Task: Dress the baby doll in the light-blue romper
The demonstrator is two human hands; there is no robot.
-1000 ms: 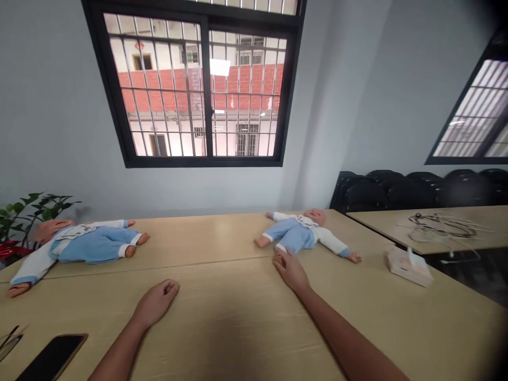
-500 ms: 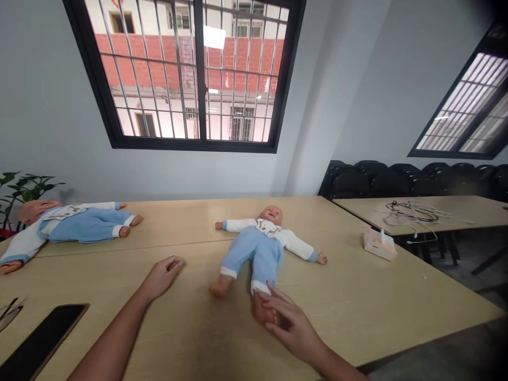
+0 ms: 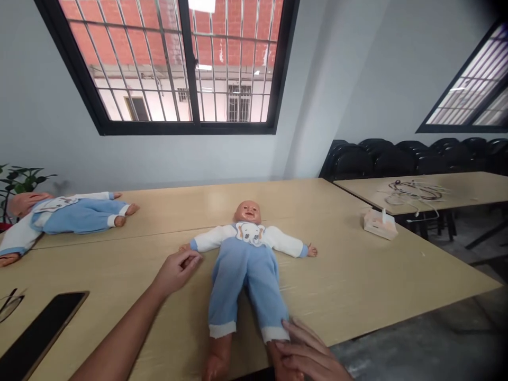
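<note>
A baby doll (image 3: 246, 254) in blue trousers and a white top with an animal-face bib lies on its back, arms spread and feet towards me. My right hand (image 3: 311, 352) is at the doll's leg on the right of the view, its fingers over the ankle and the white cuff; the thumb side is partly hidden at the bottom edge. Beside the doll's hand on the left, my left hand (image 3: 177, 272) rests on the table with its fingers curled in and nothing visible in them.
A second doll (image 3: 75, 214) lies at the far left. Near me on the left are a dark phone (image 3: 43, 330) and eyeglasses (image 3: 11, 306). A tissue box (image 3: 380, 225) stands at the right; cables (image 3: 416, 193) lie on another table, with black chairs (image 3: 353, 161) behind.
The doll has slid towards me and now lies straighter, its feet at the bottom edge. My right hand has come nearer with its leg. My left hand is now close to the doll's hand.
</note>
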